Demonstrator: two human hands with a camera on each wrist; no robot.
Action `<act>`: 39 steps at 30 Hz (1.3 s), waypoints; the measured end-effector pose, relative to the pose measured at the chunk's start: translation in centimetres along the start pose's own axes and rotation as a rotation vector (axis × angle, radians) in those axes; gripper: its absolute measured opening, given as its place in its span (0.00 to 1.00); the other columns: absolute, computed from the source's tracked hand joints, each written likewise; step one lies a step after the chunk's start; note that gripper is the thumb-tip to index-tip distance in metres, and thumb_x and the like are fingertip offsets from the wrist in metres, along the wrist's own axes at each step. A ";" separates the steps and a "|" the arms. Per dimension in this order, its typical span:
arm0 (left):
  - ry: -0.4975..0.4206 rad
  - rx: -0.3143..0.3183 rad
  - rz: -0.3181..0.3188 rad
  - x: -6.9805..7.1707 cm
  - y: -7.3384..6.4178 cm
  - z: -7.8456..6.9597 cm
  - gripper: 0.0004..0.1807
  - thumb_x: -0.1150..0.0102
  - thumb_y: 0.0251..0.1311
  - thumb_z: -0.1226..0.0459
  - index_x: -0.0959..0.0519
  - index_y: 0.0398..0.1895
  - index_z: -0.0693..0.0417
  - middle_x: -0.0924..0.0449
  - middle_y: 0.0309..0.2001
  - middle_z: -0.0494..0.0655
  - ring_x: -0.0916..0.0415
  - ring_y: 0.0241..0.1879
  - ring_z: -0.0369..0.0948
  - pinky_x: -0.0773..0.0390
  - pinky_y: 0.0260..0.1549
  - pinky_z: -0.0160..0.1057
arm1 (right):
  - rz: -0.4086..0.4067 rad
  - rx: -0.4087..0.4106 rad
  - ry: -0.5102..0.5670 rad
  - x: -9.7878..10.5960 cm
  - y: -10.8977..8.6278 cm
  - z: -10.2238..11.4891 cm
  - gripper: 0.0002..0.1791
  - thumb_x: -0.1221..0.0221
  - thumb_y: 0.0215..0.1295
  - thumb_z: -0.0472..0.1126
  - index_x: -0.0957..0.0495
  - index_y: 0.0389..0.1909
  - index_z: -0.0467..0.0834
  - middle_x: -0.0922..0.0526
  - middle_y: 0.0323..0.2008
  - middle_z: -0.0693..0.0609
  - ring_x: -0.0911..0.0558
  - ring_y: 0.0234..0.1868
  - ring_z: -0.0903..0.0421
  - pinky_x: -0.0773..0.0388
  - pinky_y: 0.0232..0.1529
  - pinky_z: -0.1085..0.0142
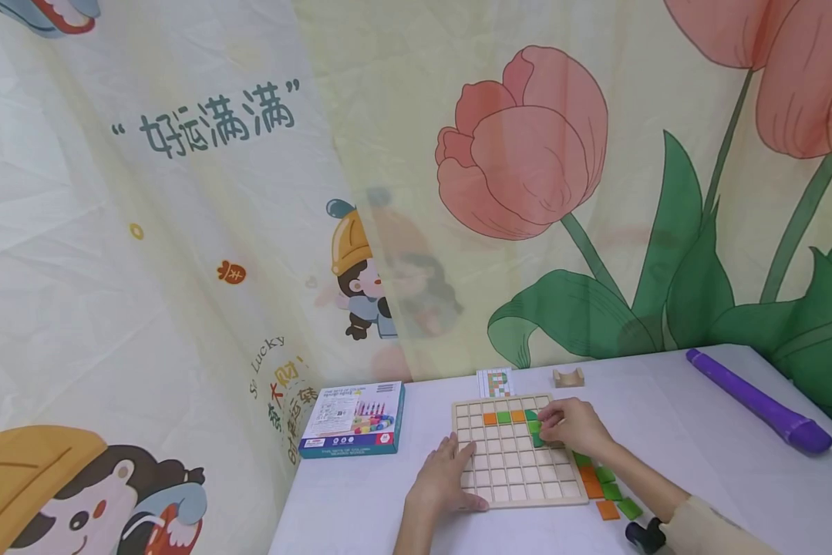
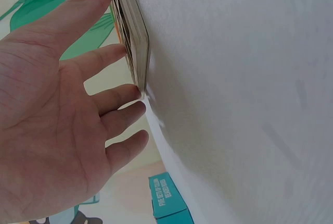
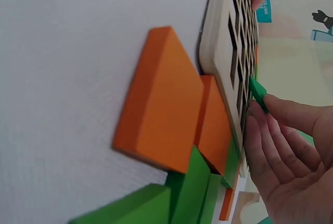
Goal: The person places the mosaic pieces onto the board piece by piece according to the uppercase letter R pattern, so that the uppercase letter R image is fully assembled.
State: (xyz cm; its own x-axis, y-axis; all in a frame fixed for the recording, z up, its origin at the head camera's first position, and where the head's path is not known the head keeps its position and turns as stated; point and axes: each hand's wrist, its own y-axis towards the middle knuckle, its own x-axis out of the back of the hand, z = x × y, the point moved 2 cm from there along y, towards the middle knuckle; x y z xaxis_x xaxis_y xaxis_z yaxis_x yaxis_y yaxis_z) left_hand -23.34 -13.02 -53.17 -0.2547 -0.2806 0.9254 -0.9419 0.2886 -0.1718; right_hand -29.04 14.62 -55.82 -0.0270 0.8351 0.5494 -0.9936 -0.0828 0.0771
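Note:
A wooden grid board (image 1: pixel 506 472) lies on the table, with orange and green square tiles in part of its upper rows. My left hand (image 1: pixel 445 476) rests along the board's left side, fingers and thumb spread and extended; the left wrist view shows the fingertips right at the board's edge (image 2: pixel 136 52). Over the board's upper right part, my right hand (image 1: pixel 577 425) pinches a green tile (image 3: pixel 258 94) between thumb and fingers. The held tile stands tilted close over the grid. Loose orange tiles (image 1: pixel 608 509) and green tiles (image 1: pixel 629 508) lie beside the board's right edge.
A boxed set (image 1: pixel 352 420) lies at the table's left. Behind the board stand a small pattern card (image 1: pixel 495 383) and a wooden holder (image 1: pixel 568 378). A purple stick-like object (image 1: pixel 759 401) lies at the right. Printed curtains (image 1: pixel 388 116) hang behind the table.

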 end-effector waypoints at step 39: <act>0.005 -0.016 -0.009 0.1 -0.1 -0.1 0.56 0.14 0.39 0.47 0.29 0.76 0.46 0.40 0.79 0.60 0.44 0.79 0.56 0.39 0.76 0.58 | 0.029 -0.017 -0.055 1.6 -1.2 -0.1 0.10 0.27 0.58 0.31 0.14 0.40 0.41 0.16 0.29 0.55 0.19 0.33 0.57 0.18 0.33 0.68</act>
State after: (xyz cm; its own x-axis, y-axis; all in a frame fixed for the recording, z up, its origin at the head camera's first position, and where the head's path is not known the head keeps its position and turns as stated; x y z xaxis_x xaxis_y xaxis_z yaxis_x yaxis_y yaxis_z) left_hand -23.23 -13.00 -52.99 -0.2449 -0.2790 0.9285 -0.9405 0.3011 -0.1575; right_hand -27.93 16.12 -55.13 -0.0501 0.8014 0.5961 -0.9942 -0.0966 0.0463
